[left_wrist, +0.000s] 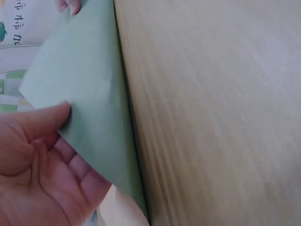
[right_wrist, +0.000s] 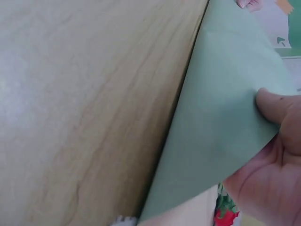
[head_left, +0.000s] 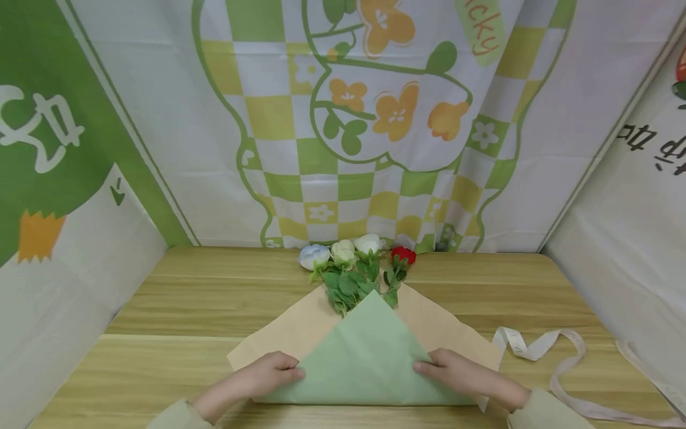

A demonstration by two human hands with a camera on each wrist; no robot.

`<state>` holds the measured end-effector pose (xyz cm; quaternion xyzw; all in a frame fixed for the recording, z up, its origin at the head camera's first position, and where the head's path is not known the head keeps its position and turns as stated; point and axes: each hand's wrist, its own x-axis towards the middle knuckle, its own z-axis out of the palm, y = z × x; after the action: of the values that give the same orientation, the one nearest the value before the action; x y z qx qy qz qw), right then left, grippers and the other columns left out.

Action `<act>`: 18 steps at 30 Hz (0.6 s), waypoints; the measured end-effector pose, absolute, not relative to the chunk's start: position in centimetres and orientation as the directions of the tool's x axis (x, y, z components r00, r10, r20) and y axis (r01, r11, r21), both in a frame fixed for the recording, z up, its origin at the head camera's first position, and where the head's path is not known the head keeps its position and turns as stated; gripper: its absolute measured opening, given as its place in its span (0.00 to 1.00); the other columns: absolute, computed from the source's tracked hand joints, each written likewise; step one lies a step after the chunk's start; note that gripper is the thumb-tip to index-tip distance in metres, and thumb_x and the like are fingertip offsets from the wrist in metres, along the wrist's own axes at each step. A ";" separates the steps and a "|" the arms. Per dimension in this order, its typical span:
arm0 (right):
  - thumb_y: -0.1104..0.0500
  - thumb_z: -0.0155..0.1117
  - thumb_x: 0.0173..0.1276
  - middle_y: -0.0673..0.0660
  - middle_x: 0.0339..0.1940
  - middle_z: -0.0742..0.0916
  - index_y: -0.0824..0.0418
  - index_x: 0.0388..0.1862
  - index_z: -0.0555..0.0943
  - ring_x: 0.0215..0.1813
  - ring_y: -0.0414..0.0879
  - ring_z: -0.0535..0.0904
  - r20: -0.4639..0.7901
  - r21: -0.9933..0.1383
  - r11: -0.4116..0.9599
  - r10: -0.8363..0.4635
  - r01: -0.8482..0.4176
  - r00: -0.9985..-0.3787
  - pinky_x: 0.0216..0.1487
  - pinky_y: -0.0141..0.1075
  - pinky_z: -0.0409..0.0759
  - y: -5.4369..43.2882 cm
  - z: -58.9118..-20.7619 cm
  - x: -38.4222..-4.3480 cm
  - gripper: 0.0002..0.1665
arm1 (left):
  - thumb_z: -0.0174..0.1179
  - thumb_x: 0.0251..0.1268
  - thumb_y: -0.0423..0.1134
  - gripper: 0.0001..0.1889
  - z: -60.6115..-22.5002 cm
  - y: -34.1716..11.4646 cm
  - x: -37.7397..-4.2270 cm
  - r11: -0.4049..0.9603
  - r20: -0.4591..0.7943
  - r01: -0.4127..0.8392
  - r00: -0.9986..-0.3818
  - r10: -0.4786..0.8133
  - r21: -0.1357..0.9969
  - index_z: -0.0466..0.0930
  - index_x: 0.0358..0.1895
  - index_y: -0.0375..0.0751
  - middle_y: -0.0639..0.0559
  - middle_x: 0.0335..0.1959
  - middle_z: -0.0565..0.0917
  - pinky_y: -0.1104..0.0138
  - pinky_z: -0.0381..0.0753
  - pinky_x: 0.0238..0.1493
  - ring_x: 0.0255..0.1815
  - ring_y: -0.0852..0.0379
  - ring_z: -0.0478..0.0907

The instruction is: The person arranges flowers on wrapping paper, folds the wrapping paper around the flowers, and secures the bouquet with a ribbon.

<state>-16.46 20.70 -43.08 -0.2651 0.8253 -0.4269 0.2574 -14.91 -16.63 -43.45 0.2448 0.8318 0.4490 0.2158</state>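
Note:
A sheet of wrapping paper lies on the table, its tan side (head_left: pixel 289 328) facing up and its near part folded over as a pale green triangular flap (head_left: pixel 367 363). My left hand (head_left: pixel 268 375) pinches the flap's left slanting edge, thumb on the green side and fingers beneath. At the right slanting edge, my right hand (head_left: pixel 463 375) pinches it the same way. Beyond the flap's tip lie artificial flowers: a pale blue bloom (head_left: pixel 315 257), a cream bloom (head_left: pixel 343 252), a white bloom (head_left: pixel 368 243) and a red rose (head_left: pixel 403 255). The flap hides their lower stems.
A pale ribbon (head_left: pixel 565 369) curls across the wooden table (head_left: pixel 203 298) on the right, close to the paper's right corner. Printed cloth (head_left: pixel 278 155) hangs behind the table's far edge, with more cloth panels at both sides.

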 end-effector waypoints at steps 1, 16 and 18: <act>0.52 0.47 0.71 0.44 0.12 0.65 0.63 0.29 0.80 0.16 0.35 0.53 -0.197 -0.833 0.506 -0.646 -0.221 -0.738 0.21 0.26 0.60 20.6 -43.2 -16.6 0.20 | 0.51 0.66 0.38 0.21 -43.5 -16.6 -15.0 0.487 -0.136 0.215 -0.797 0.589 0.846 0.58 0.14 0.37 0.60 0.11 0.55 0.74 0.52 0.17 0.13 0.66 0.49; 0.51 0.62 0.61 0.46 0.13 0.59 0.56 0.13 0.61 0.18 0.38 0.55 -0.131 -0.688 0.699 -0.384 -0.195 -0.914 0.20 0.27 0.56 19.3 -44.7 -16.9 0.25 | 0.60 0.57 0.34 0.09 -43.6 -16.4 -14.8 0.624 -0.097 0.257 -0.874 0.475 0.738 0.72 0.21 0.38 0.56 0.19 0.69 0.70 0.62 0.22 0.21 0.62 0.61; 0.51 0.63 0.60 0.46 0.13 0.59 0.56 0.12 0.61 0.18 0.39 0.54 -0.133 -0.672 0.722 -0.336 -0.164 -0.932 0.21 0.27 0.55 19.0 -44.6 -16.7 0.25 | 0.61 0.56 0.33 0.09 -43.6 -16.3 -14.7 0.640 -0.091 0.260 -0.882 0.462 0.723 0.73 0.21 0.38 0.56 0.19 0.69 0.70 0.63 0.23 0.21 0.62 0.62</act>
<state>-16.75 19.02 -44.63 -0.1360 0.9195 -0.3473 0.1237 -14.70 -16.31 -43.56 0.2015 0.8953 0.3735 0.1351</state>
